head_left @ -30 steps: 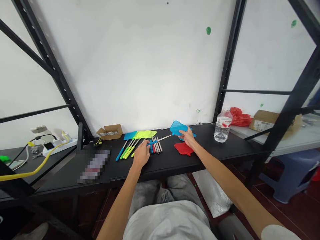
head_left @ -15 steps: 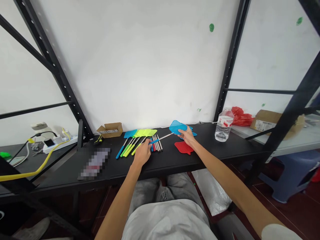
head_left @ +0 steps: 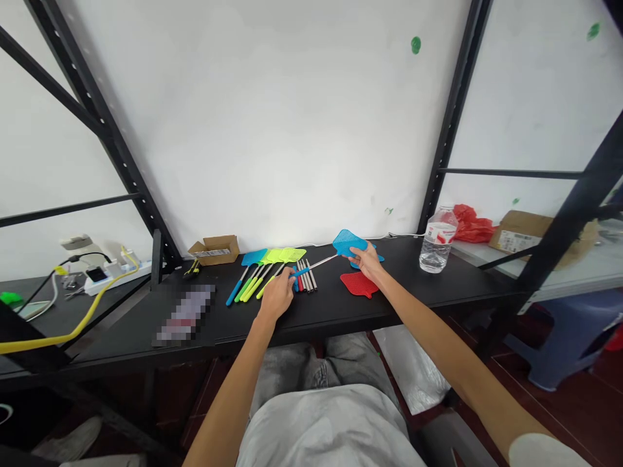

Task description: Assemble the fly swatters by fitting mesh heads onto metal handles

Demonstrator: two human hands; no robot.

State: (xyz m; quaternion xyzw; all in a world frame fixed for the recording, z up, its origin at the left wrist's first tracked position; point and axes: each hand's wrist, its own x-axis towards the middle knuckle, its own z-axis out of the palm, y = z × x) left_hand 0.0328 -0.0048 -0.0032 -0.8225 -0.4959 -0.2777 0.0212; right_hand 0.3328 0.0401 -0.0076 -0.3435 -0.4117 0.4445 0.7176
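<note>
My left hand (head_left: 277,295) is closed around the blue grip of a fly swatter handle (head_left: 323,261), whose metal rod points right. The fingers of my right hand (head_left: 366,261) pinch a blue fly swatter head (head_left: 344,241) near its neck. The rod's tip meets the neck; whether it sits inside cannot be seen. Behind my right hand lies another blue head (head_left: 378,259), partly covered. A red swatter head (head_left: 359,284) is on the table just below. Left of my left hand lie several whole swatters (head_left: 249,285), blue and yellow-green. Several loose handles (head_left: 307,279) lie beside its fingers.
A small open cardboard box (head_left: 215,251) stands at the back left of the black table (head_left: 311,318). A water bottle (head_left: 438,241) stands at the right, near a black rack post (head_left: 450,123). A blurred flat item (head_left: 187,316) lies at the left.
The blue head and my right hand have risen slightly and tilted a little. My left hand keeps its grip on the handle, nearly still. The camera view has shifted slightly.
</note>
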